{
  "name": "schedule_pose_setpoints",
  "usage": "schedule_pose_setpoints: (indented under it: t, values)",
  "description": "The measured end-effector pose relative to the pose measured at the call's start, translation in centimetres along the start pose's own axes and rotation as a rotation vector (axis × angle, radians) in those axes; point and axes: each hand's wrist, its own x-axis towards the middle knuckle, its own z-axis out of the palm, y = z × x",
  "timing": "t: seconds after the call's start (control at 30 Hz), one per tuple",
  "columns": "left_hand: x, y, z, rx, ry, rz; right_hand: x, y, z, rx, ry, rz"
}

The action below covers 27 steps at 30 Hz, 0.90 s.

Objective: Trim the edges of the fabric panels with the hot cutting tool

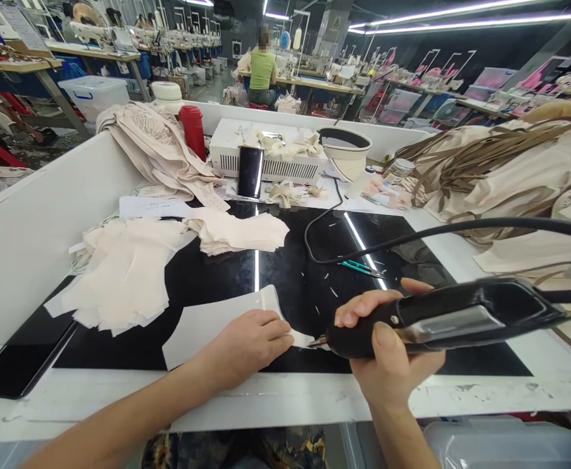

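My right hand (388, 352) is wrapped round a thick black corded handheld tool (442, 319). The tool's narrow metal tip (319, 342) points left and touches, or nearly touches, the edge of a pale cut piece (212, 322). On that piece my left hand (253, 342) presses down, fingers curled together, close to the tip; its palm hides part of the piece. Both lie over a glossy black board (119, 352). Further back on the board are a loose pile of cream fabric pieces (129, 267) and a neater stack of them (241, 231).
Teal thread snips (361, 268) and small white scraps lie on the board. The tool's cable (432, 231) arches across the right side. Behind stand a phone (249, 172), a white vented box (219, 146), a red bottle (192, 133) and a round pot (347, 156). Fabric heaps flank both sides.
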Motion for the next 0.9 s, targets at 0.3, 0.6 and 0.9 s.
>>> schedule_pose_setpoints:
  t: [0.3, 0.6, 0.9]
  values:
    - [-0.2, -2.3, -2.2, -0.141, 0.069, -0.132, 1.3, 1.7, -1.3, -0.029, 0.012, -0.011]
    - [-1.0, -2.8, -2.3, -0.125, -0.034, -0.267, 2.2, 2.4, -0.1, 0.047, 0.056, 0.013]
    - [2.0, -2.4, -5.9, -0.073, -0.338, -0.394, 2.4, 2.7, 1.3, 0.055, 0.065, 0.046]
